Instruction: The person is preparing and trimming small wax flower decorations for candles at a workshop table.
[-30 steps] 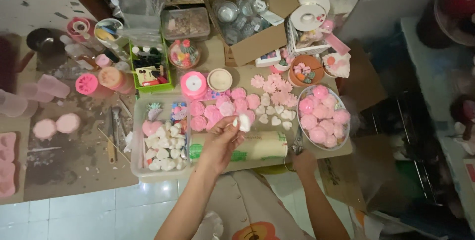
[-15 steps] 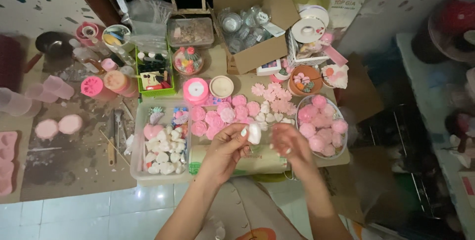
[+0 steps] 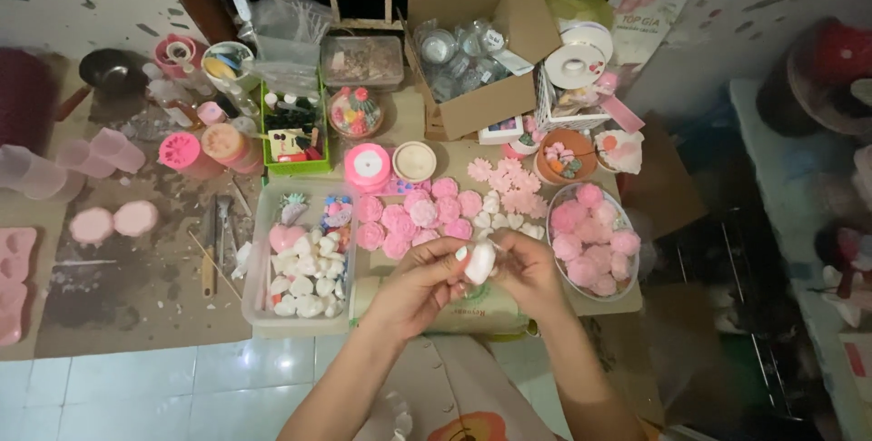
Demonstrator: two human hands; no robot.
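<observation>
Both hands (image 3: 472, 273) hold a white piece (image 3: 480, 262) before pink flower casts (image 3: 413, 216).

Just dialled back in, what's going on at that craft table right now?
A person holds a small white piece between both hands, the left hand and right hand meeting over the front of the table. Just beyond them lie pink flower-shaped pieces. A clear tray of white and pink pieces sits on the left, a bowl of pink pieces on the right. A cardboard box stands at the back.
</observation>
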